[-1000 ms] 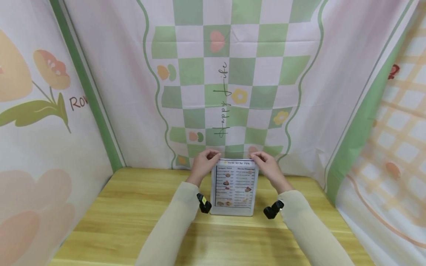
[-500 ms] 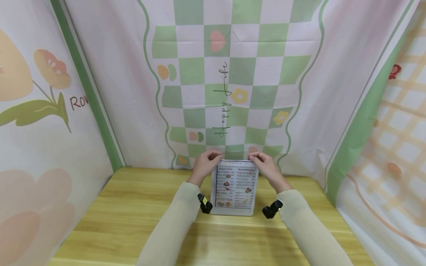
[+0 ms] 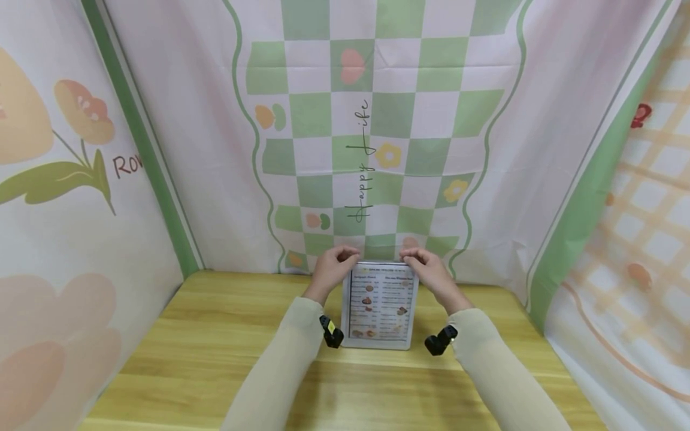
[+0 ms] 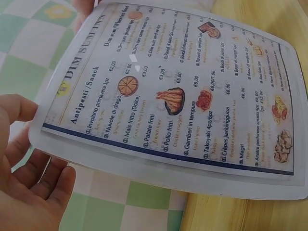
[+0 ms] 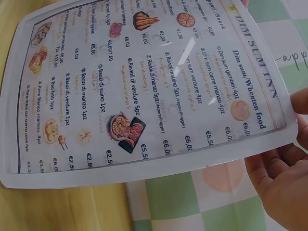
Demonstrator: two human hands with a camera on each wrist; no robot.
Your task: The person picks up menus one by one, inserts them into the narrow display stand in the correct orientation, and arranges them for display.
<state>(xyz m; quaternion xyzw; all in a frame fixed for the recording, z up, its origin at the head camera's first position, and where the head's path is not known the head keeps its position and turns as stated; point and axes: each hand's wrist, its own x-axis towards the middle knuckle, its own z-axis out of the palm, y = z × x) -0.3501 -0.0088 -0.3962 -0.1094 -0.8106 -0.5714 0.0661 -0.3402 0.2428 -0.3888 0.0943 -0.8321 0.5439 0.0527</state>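
Observation:
A laminated menu (image 3: 380, 305) with a white border stands nearly upright on the wooden table, its printed side toward me. "Dim Sum Inn" runs along its top edge, with priced dishes and small food pictures below. My left hand (image 3: 332, 269) pinches its top left corner between thumb and fingers; the left wrist view shows that hand (image 4: 33, 178) with the other fingers behind the sheet. At the top right corner my right hand (image 3: 431, 272) pinches likewise, its fingers (image 5: 276, 178) partly behind the menu in the right wrist view. The menu's lower edge meets the tabletop.
The wooden table (image 3: 226, 347) extends on both sides of the menu. Right behind it hangs a green and white checkered curtain (image 3: 307, 149). Flowered fabric (image 3: 48, 251) closes off the left side, and orange checked fabric (image 3: 636, 239) the right.
The menu's top edge has dipped slightly and its tilt has shifted a little, so the title line reads differently. Both hands keep their corners, the right one having moved slightly inward.

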